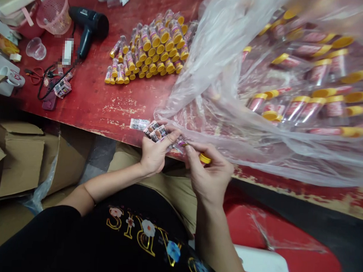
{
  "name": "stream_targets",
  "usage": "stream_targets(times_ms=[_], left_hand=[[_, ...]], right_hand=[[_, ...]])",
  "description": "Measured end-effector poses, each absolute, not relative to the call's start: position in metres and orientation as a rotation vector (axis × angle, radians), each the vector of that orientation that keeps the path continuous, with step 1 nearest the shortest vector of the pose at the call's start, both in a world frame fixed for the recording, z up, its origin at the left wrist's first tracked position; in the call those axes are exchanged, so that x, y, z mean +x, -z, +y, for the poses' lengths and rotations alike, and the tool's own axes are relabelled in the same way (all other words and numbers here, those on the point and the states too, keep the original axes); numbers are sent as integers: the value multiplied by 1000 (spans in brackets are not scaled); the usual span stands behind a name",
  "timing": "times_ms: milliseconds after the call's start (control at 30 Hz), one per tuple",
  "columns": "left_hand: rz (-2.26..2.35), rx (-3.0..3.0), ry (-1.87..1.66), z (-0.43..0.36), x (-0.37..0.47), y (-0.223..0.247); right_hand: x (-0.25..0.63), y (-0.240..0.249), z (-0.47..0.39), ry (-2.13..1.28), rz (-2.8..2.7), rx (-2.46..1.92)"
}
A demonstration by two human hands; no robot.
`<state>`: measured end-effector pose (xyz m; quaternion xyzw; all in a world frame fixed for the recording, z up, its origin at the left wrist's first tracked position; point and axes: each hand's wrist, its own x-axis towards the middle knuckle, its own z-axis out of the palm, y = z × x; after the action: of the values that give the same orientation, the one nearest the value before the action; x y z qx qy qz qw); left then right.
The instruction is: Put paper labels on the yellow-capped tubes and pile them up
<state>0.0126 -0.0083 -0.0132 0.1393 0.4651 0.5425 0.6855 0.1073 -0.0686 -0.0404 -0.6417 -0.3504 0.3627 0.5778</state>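
Note:
Near the table's front edge, my left hand (154, 151) is closed around a small bundle of printed labels (157, 133), its thumb on top. A clear label strip (139, 124) sticks out to the left of the bundle. Just right of it, my right hand (211, 175) is closed, thumb and forefinger pinching the edge of a purple printed clear piece (181, 144) between the hands. A yellow cap (205, 158) shows within my right hand's fingers; the tube body under it is mostly hidden.
Yellow-capped tubes (155, 50) are piled on the red table (93, 92). A large clear plastic bag (203, 60) with several similar tubes covers the right side. A hair dryer (91, 26), pink basket (56, 12), scissors (35, 75) and mug (14, 77) lie at left. Cardboard boxes (24, 161) stand below.

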Motion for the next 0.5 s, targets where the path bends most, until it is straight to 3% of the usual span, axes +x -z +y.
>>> stream_targets(times_ms=[100,300,500], left_hand=[[1073,222,-1206,-6,12,13],[1151,155,-1249,4,10,16],[1169,121,-1181,5,12,11]], right_hand=[[108,41,-65,-702,-898,-1539],[120,38,-71,-1130,-446,-1119],[113,25,-76,-844,-537,-1150]])
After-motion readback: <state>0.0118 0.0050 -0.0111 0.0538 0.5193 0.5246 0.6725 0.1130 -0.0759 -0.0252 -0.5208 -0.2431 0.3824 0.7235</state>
